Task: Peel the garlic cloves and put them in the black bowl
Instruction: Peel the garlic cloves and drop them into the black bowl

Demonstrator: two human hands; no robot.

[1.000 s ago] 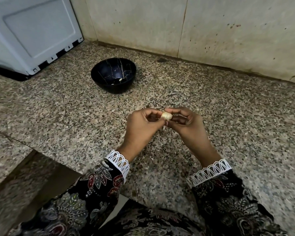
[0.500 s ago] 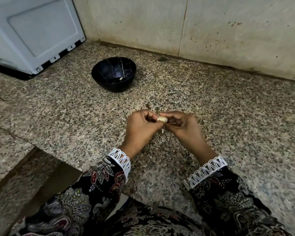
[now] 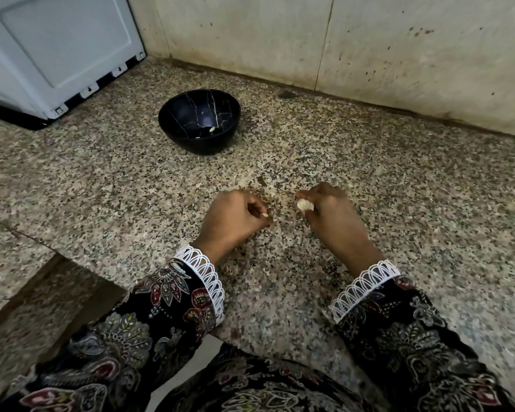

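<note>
Over counter (image 3: pixel 399 173): hands apart, R hand (image 3: pixel 327 212) pinches garlic clove (image 3: pixel 305 205); L hand (image 3: pixel 235 217) curled (pale scrap at fingertips).

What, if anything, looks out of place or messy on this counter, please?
Only small things: pale peel scraps lie scattered on the granite counter between the hands, and a dark smudge sits by the wall. The black bowl stands upright.
</note>
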